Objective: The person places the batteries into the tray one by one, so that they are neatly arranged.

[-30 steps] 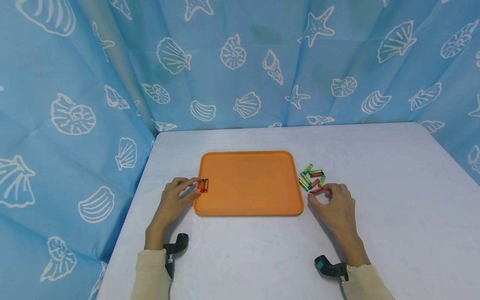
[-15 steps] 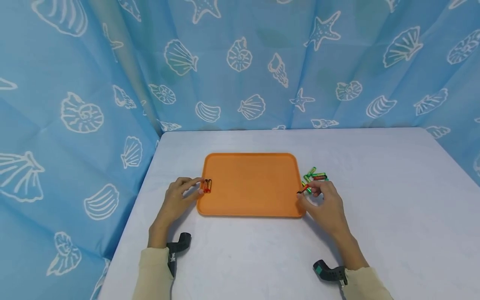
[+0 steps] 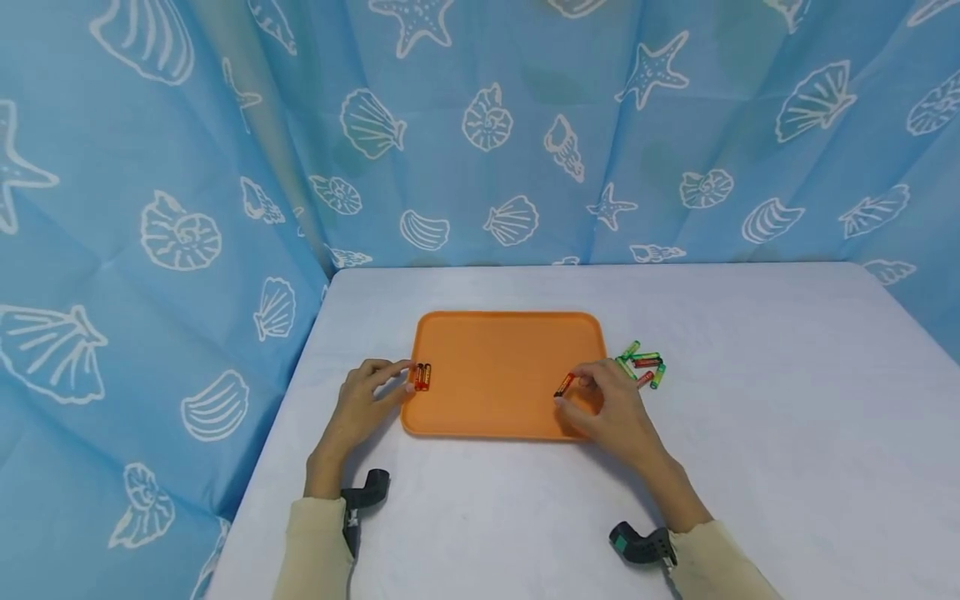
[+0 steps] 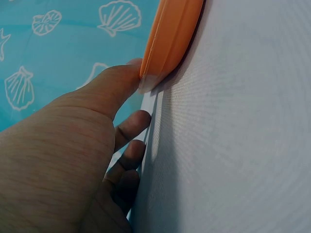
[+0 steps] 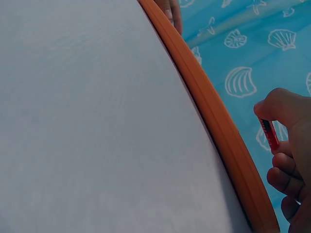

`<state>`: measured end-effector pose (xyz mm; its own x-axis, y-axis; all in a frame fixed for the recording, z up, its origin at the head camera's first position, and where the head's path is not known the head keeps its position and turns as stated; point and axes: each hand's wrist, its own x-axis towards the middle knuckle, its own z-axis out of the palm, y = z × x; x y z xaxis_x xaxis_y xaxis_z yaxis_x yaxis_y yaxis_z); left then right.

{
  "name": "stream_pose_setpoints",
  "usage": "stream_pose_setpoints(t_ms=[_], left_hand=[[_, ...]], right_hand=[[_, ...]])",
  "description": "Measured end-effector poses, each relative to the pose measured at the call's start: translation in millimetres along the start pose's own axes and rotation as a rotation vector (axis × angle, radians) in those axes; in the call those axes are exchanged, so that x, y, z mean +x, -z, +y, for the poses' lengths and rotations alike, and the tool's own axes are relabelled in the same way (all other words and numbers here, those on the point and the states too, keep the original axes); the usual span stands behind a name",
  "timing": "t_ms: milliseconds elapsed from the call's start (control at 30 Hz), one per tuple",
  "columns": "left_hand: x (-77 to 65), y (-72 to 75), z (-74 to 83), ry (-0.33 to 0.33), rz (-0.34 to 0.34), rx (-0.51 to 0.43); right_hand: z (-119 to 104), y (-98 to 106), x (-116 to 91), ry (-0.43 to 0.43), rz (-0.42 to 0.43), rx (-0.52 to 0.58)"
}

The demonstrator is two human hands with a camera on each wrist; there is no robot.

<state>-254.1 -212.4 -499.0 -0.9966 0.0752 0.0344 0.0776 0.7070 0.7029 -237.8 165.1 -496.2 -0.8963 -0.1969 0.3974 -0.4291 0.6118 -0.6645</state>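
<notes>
My right hand (image 3: 611, 410) pinches a red battery with a black end (image 3: 564, 385) between thumb and fingers, over the right part of the orange tray (image 3: 495, 350). The right wrist view shows the same battery (image 5: 268, 134) held at its two ends, beyond the tray's rim. Two red batteries (image 3: 423, 377) lie side by side just inside the tray's left rim. My left hand (image 3: 366, 402) reaches to that rim, index finger and thumb spread at the near side of the pair. In the left wrist view its thumb rests against the tray's outer edge (image 4: 167, 41).
A loose pile of green batteries (image 3: 626, 367) and a few red batteries (image 3: 648, 362) lies on the white table (image 3: 487, 517) to the right of the tray. A blue curtain (image 3: 450, 167) with white shell drawings hangs behind and to the left.
My right hand has lifted a red battery from the pile and carried it left over the tray. The left hand has stayed at the left rim. The head view has shifted slightly.
</notes>
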Motion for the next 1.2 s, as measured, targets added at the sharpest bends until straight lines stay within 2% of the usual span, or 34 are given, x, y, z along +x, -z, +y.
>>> stream_pose_setpoints(t_ms=[133, 367, 567, 933, 1200], left_hand=[[0.1, -1.2, 0.7, 0.009, -0.005, 0.006], [-0.4, 0.5, 1.8, 0.019, 0.010, 0.007], [-0.3, -0.4, 1.9, 0.029, 0.002, 0.021], [-1.8, -0.1, 0.7, 0.024, 0.000, 0.016], [-0.4, -1.3, 0.6, 0.014, 0.001, 0.009]], right_hand=[[-3, -5, 3, -0.020, -0.061, 0.007], [-10, -15, 15, 0.027, -0.087, 0.020], [-16, -23, 22, 0.035, -0.129, 0.000], [-34, -50, 38, 0.104, -0.189, -0.017], [-44, -69, 51, 0.105, -0.242, -0.043]])
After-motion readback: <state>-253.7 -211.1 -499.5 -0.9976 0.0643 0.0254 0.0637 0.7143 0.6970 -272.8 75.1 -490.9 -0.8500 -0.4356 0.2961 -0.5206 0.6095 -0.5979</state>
